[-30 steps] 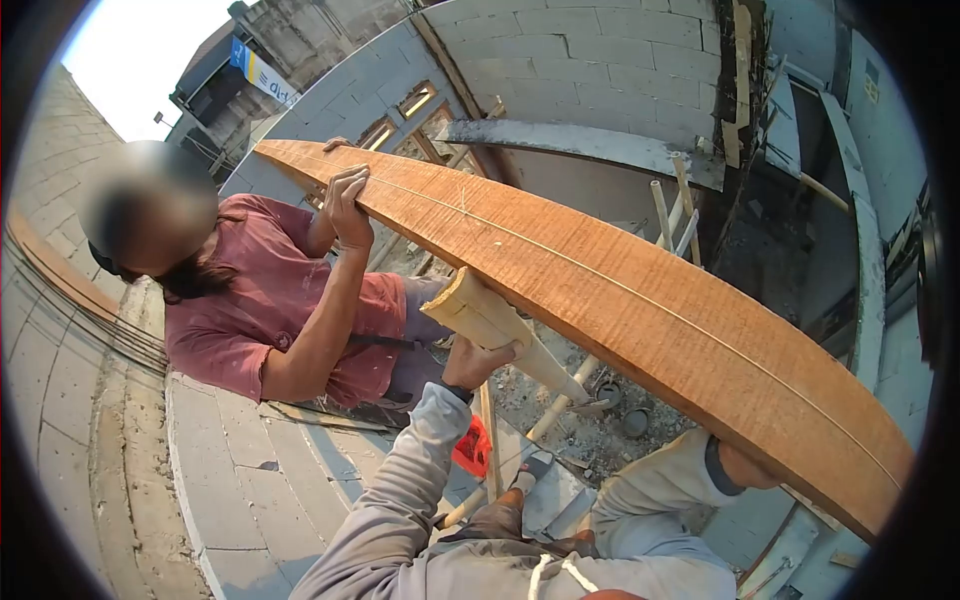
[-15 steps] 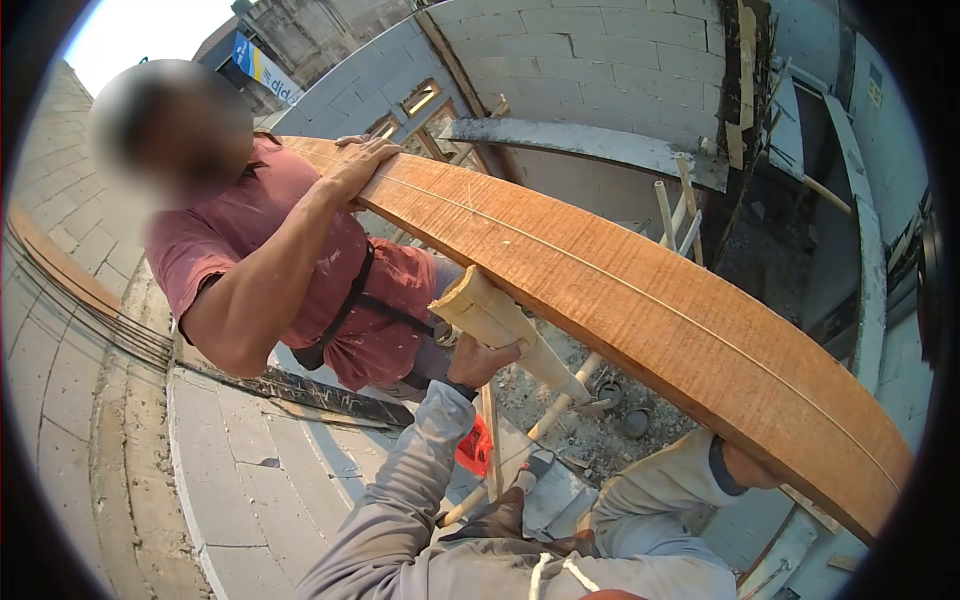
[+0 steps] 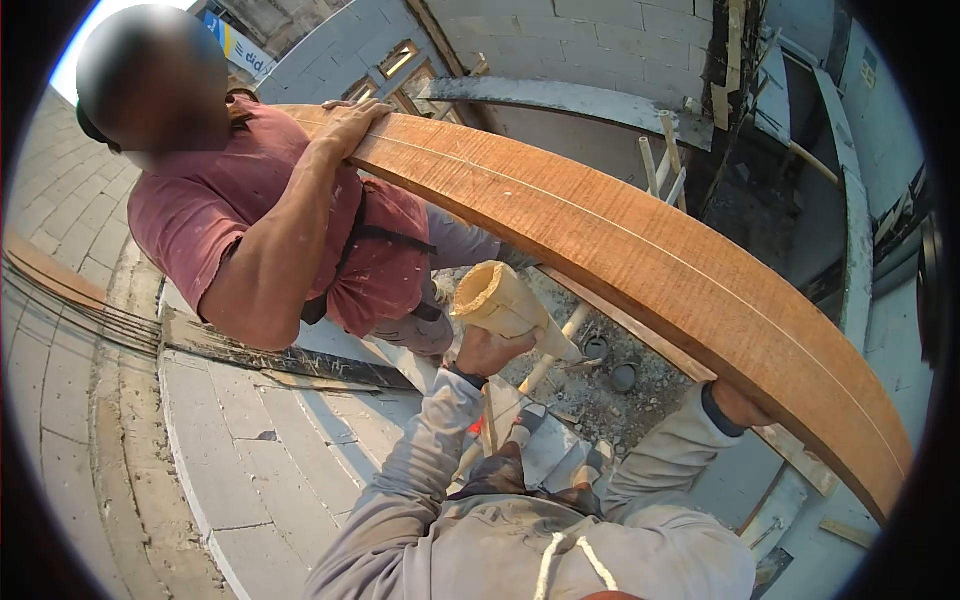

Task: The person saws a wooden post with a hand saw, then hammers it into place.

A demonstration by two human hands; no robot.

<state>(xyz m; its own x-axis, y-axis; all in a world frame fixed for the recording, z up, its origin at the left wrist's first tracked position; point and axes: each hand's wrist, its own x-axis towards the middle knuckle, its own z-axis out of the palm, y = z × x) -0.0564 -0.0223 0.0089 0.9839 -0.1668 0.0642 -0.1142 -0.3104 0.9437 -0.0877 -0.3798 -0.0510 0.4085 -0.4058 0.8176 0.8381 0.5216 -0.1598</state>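
Observation:
A long reddish-brown plank [image 3: 600, 225] with a pale line along its face slants from upper left to lower right. Below its middle, my left hand [image 3: 494, 350] is wrapped round a pale bamboo pole [image 3: 505, 303], whose hollow end faces up, apart from the plank. My right hand [image 3: 740, 404] grips the plank's lower edge near its right end; its fingers are partly hidden behind the wood. At the far end, a co-worker's hand [image 3: 355, 125] rests on the top edge of the plank.
A co-worker in a red shirt [image 3: 270, 200] stands at the left. Grey block walls [image 3: 590, 45] rise behind, and a block surface [image 3: 270, 450] lies lower left. Poles [image 3: 660, 165], boards and rubble [image 3: 600, 400] are below and beyond the plank.
The bamboo's top end has come away from the plank's lower edge, with my left hand still round it. The view has shifted, and the co-worker appears slightly higher and further left.

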